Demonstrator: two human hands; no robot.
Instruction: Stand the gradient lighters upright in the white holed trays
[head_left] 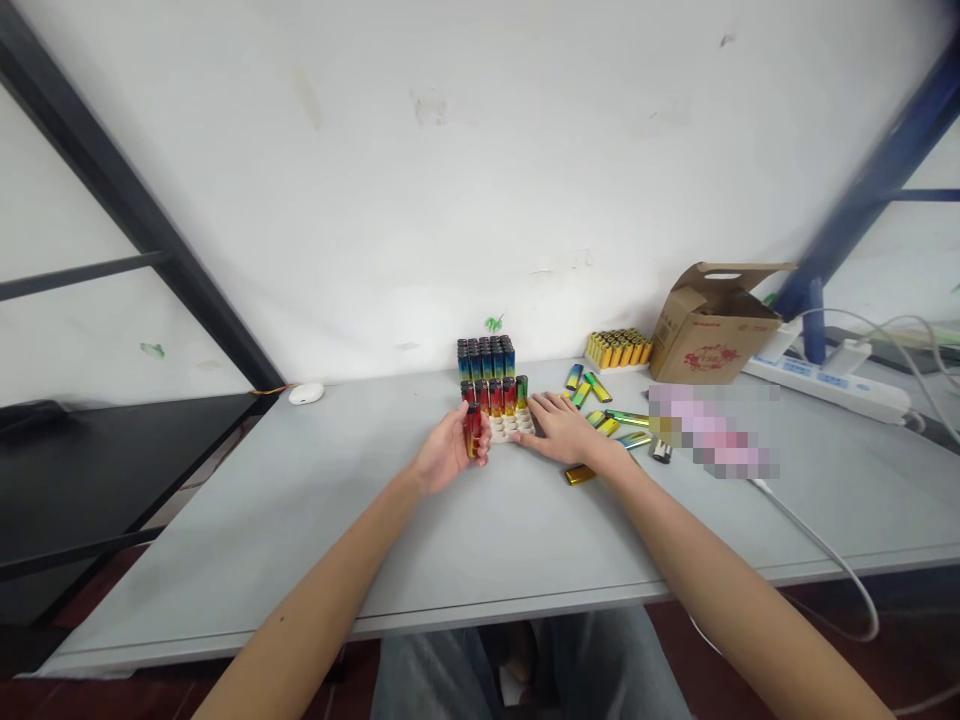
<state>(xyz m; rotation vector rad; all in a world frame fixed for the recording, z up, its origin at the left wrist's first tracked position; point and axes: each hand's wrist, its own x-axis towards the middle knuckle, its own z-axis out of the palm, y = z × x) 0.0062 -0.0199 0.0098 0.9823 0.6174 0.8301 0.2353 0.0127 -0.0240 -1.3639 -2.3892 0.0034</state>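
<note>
My left hand is wrapped round a shiny red-and-gold lighter, held upright in front of the rack. My right hand lies low at the right side of the pale rack, its fingers stretched out. Whether it touches anything underneath is hidden. Red-and-yellow lighters stand in a row in the rack, with a green-and-yellow lighter at the right end. Behind them stands a block of blue lighters with dark tops.
Loose shiny green, blue and gold pieces lie to the right, near a small black-and-white object. Farther back are a tray of yellow lighters, an open cardboard box and a power strip. A white case sits left.
</note>
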